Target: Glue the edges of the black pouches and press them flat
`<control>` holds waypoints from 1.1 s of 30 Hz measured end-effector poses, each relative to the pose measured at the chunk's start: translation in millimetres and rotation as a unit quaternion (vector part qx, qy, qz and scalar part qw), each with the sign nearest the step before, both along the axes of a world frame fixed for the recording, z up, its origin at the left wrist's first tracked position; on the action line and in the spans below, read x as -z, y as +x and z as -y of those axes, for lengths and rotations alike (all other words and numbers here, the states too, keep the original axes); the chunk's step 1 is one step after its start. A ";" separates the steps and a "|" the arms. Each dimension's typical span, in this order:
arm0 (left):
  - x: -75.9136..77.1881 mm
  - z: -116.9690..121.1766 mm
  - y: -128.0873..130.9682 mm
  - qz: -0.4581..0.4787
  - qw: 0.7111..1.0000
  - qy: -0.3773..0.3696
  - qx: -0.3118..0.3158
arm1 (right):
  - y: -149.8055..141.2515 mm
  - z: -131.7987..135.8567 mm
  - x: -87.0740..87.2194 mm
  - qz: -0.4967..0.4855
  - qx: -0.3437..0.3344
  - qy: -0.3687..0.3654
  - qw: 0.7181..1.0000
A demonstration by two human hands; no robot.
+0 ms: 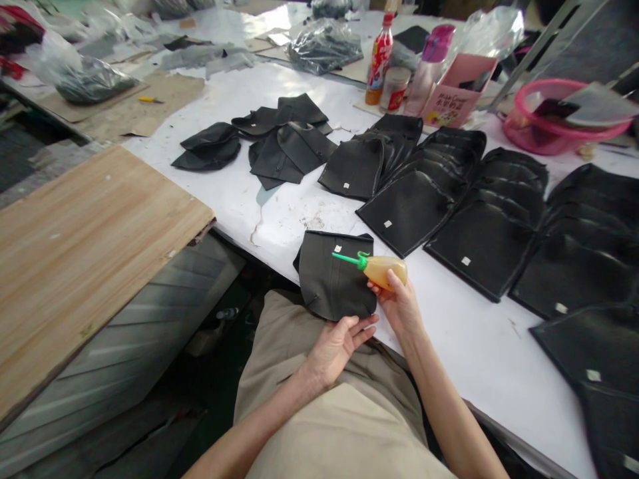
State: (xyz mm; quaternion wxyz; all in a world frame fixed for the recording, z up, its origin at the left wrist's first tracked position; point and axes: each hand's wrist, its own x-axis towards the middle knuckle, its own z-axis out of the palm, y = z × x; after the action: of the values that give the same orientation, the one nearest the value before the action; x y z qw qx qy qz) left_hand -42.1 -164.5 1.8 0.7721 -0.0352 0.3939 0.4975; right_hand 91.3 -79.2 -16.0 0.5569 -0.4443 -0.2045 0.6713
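One right hand [402,307] grips amber plastic bottle [382,271], green nozzle [345,257] toward nine o'clock; half-open left hand [333,347], touching black leather-like panel [319,283], should brace.

A red bottle [380,61], a jar [395,90], a purple-capped flask [424,73] and a pink box [456,103] stand in a row, with a pink basin [552,135] at right, a yellow implement [150,100] and a plastic bag [94,85] on cardboard [174,86] at left, and a wooden board [100,233] nearer.
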 end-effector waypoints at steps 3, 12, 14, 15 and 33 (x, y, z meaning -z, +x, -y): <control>5.4 -3.9 -3.5 0.000 0.998 -0.002 0.062 | 1.6 -1.5 -2.4 0.007 0.004 -0.001 1.000; 17.5 -8.1 -8.1 0.019 0.976 0.048 0.213 | 3.1 -12.1 -9.5 0.022 -0.009 -0.001 1.000; 21.0 -8.7 -9.2 0.025 0.969 0.058 0.239 | 2.6 -12.1 -5.5 0.026 -0.011 0.000 1.000; 22.0 -9.1 -9.8 0.025 0.967 0.063 0.247 | 2.6 -11.7 -3.4 0.029 -0.013 0.002 1.000; 6.9 3.0 -38.8 -0.189 0.981 0.008 0.048 | 2.3 -8.3 1.3 0.067 -0.039 0.013 0.997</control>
State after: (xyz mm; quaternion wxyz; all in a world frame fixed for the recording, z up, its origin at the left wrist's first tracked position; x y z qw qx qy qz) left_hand -80.8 -167.6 -5.1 0.7069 0.0843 0.5297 0.4611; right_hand 93.6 -71.0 -17.3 0.5211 -0.4727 -0.2676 0.6583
